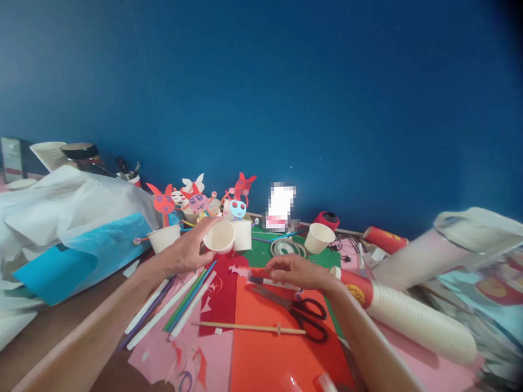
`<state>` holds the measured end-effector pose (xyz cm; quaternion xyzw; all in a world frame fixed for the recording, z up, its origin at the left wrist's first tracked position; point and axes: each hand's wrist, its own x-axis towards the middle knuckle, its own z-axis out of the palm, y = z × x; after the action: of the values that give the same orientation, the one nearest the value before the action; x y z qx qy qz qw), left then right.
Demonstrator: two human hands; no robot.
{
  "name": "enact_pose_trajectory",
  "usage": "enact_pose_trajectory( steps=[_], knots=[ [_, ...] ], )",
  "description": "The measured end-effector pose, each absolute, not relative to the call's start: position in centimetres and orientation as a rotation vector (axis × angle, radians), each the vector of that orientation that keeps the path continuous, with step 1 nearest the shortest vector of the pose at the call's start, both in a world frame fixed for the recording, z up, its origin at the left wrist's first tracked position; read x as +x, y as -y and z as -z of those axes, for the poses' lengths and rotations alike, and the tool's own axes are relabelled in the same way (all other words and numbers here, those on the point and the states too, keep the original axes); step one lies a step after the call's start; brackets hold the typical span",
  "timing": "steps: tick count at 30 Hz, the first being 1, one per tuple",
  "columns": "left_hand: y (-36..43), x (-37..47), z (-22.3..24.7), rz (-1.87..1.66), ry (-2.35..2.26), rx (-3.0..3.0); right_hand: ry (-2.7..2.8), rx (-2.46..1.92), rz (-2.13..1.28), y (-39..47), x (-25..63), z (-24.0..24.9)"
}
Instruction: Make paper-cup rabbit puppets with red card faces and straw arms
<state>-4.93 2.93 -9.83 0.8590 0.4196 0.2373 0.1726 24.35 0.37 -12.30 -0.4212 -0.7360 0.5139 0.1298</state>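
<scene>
My left hand (190,253) is closed round the left side of a white paper cup (220,237), whose mouth tilts toward me. Right behind it stands another white cup with a light-blue paper face (238,208). My right hand (300,270) hovers over the orange paper with its fingers loosely bent and apart, and I see nothing held in it. Under its fingers lie a marker (273,282) and a pink paper scrap (242,271). Black-handled scissors (307,314) rest just below that hand, near a thin wooden stick (249,328).
Several cups with paper animal faces (163,202) stand against the blue wall. Coloured straws (179,307) lie at left, beside a plastic bag (68,197). At right are a single cup (319,238), a tape roll (284,248) and a long stack of cups (420,316).
</scene>
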Motion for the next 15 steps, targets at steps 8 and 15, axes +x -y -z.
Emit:
enact_pose_trajectory(
  steps=[8, 15],
  knots=[
    [-2.6, -4.7, 10.0, -0.536, -1.185, 2.521, 2.139, -1.222, -1.531, -0.2, 23.8, 12.2],
    [-2.9, -4.6, 10.9, -0.480, -1.204, 2.535, 2.139, -1.236, -1.549, 0.1, 23.7, 11.5]
  ],
)
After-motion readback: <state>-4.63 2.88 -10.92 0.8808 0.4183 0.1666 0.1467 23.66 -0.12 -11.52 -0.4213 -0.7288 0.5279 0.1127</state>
